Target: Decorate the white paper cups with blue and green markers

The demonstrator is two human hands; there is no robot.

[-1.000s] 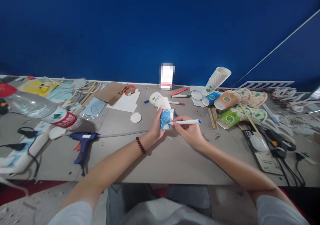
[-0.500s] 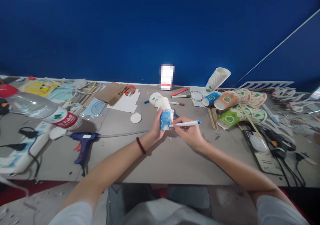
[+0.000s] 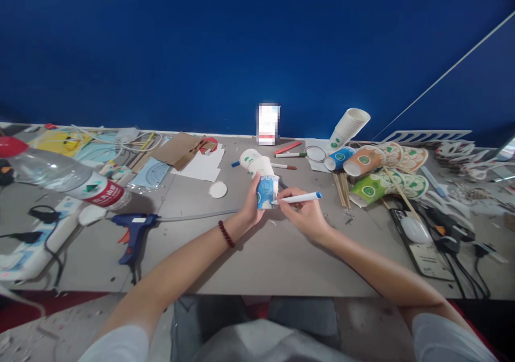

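Note:
A paper cup (image 3: 265, 191), its side mostly blue with a white patch near the lower edge, is gripped from the left by my left hand (image 3: 251, 201). My right hand (image 3: 303, 212) pinches a white marker (image 3: 300, 198) with a blue end. The marker's tip meets the cup's lower right part. Just behind the cup, white paper cups (image 3: 259, 165) with green prints lie on the table, partly covered by it. A brown-ended marker (image 3: 285, 166) and a blue-capped one (image 3: 235, 164) lie around them.
On the left are a glue gun (image 3: 134, 233), a plastic bottle (image 3: 60, 174) and a power strip (image 3: 44, 244). Coloured paper cups (image 3: 364, 161), a leaning cup stack (image 3: 348, 128) and wooden sticks (image 3: 342, 189) occupy the right. A lit phone (image 3: 267, 123) stands against the blue wall.
The marker tip has dropped slightly along the cup toward its lower edge, and my right hand has shifted a little with it. My left hand keeps its hold.

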